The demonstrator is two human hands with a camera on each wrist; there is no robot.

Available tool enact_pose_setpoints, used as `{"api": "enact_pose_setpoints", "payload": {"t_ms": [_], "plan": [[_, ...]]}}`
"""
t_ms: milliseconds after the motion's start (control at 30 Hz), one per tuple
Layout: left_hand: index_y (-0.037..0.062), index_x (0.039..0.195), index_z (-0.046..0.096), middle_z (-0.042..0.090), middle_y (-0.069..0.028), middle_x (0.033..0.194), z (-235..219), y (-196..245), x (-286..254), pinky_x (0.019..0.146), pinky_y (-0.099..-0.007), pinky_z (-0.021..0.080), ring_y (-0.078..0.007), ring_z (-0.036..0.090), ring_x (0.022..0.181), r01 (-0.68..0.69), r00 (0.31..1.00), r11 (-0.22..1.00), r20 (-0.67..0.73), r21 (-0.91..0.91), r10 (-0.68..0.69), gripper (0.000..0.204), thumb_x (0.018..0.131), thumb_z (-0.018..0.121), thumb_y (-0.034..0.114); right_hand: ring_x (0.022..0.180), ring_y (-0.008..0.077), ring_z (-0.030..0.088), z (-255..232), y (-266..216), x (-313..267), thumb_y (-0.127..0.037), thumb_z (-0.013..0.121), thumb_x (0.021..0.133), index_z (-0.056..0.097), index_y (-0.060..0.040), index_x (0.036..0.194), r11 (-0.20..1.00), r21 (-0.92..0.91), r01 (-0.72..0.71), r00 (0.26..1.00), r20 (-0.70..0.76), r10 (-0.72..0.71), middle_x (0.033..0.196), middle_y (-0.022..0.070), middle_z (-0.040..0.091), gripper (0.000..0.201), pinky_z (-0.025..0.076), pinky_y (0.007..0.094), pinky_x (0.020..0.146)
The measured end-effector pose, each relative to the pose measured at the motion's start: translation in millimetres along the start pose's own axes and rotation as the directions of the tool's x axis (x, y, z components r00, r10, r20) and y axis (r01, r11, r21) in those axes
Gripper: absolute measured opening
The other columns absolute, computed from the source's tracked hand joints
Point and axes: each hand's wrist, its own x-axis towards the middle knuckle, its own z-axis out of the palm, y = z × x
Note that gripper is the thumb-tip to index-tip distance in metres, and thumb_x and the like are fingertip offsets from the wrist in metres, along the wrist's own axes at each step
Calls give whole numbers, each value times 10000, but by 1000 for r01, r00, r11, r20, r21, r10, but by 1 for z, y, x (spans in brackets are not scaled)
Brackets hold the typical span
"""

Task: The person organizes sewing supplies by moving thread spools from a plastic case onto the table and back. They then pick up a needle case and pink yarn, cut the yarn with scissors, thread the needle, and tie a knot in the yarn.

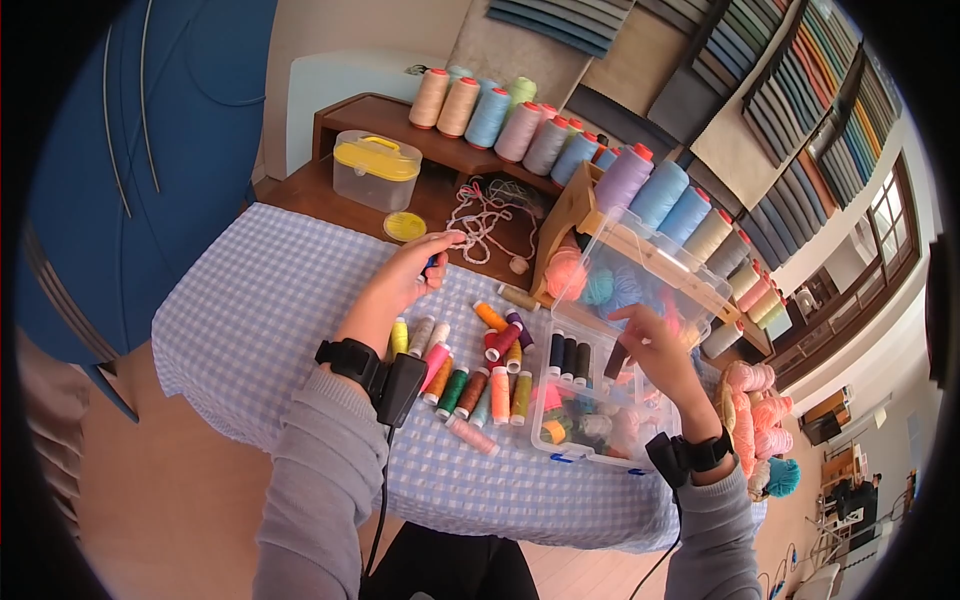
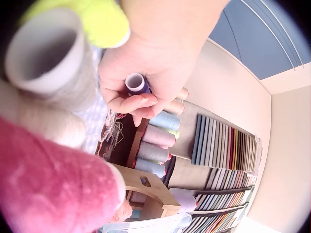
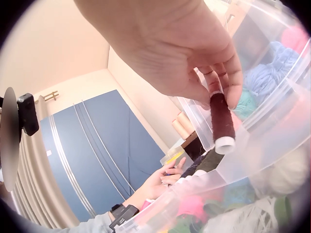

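Note:
My left hand, above the checked cloth, holds a dark blue thread spool against the palm with curled fingers. The white end of that spool faces the left wrist camera. Over the clear plastic box, my right hand pinches a dark brown thread spool by its upper end, the white lower end pointing down. Beside it, several dark thread spools stand side by side in one compartment of the box. Left of the box, many loose spools lie on the cloth, among them a green spool and an orange spool.
The box's clear lid stands raised at the back. Behind are a wooden rack, large thread cones, a yellow-lidded container and tangled white yarn. A basket of pink yarn stands to the right.

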Motion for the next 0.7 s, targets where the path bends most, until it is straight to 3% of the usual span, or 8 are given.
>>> {"api": "enact_pose_setpoints", "payload": {"t_ms": [33, 167, 267, 333, 467, 533, 700], "plan": [[85, 1072, 575, 424, 41, 635, 0, 0, 0, 428, -152, 247, -30, 347, 489, -1, 1000, 1000, 1, 1, 1, 241, 855, 557, 190, 656, 131, 500, 0, -3, 1, 43, 541, 778, 545, -58, 1047, 999, 40, 17, 998, -55, -15, 761, 43, 460, 287, 448, 246, 573], [97, 1031, 584, 422, 38, 646, -1, 1, 0, 444, -156, 278, -34, 359, 493, 3, 1000, 1000, 5, 20, -3, 219, 834, 580, 192, 677, 135, 506, 0, -13, 1, 43, 544, 772, 546, -56, 1035, 993, 115, -23, 998, -55, 29, 755, 41, 461, 281, 446, 262, 576], [98, 1030, 584, 422, 37, 650, 1, 2, -1, 445, -156, 277, -33, 359, 495, 3, 1000, 1000, 6, 26, -3, 219, 832, 580, 193, 682, 151, 514, 6, -12, -1, 38, 547, 768, 546, -54, 1029, 998, 41, -45, 999, 6, 45, 756, 51, 468, 277, 448, 268, 601], [86, 1076, 576, 422, 45, 634, 2, 1, -2, 430, -153, 249, -28, 343, 485, 5, 1000, 1000, -17, 24, -4, 245, 857, 552, 195, 675, 177, 522, 10, -13, -1, 32, 553, 763, 545, -60, 1032, 995, -88, 50, 999, 15, -49, 767, 70, 487, 285, 449, 284, 627], [86, 1082, 575, 422, 45, 638, 1, 0, -1, 432, -151, 254, -27, 343, 487, -7, 1000, 1000, 2, 14, 7, 247, 859, 547, 189, 686, 198, 535, 14, -23, -3, 34, 563, 752, 545, -67, 1041, 987, -127, 100, 994, 58, -94, 795, 88, 501, 307, 450, 299, 654], [75, 1090, 570, 422, 40, 639, 0, 0, -1, 431, -153, 259, -30, 344, 484, -10, 1000, 1000, -4, 26, 10, 272, 873, 541, 236, 796, 165, 558, 14, -27, -4, 22, 570, 756, 535, -81, 1093, 992, -124, 23, 993, 117, -8, 857, 59, 497, 354, 480, 270, 675], [56, 1148, 526, 417, 31, 632, -3, 0, 3, 427, -159, 266, -38, 341, 476, 44, 999, 998, -12, -34, -44, 392, 910, 457, 360, 752, 217, 559, 15, -31, -6, 46, 575, 733, 537, -70, 1065, 995, -90, 35, 995, 92, -27, 861, 101, 499, 354, 471, 304, 669]]}}
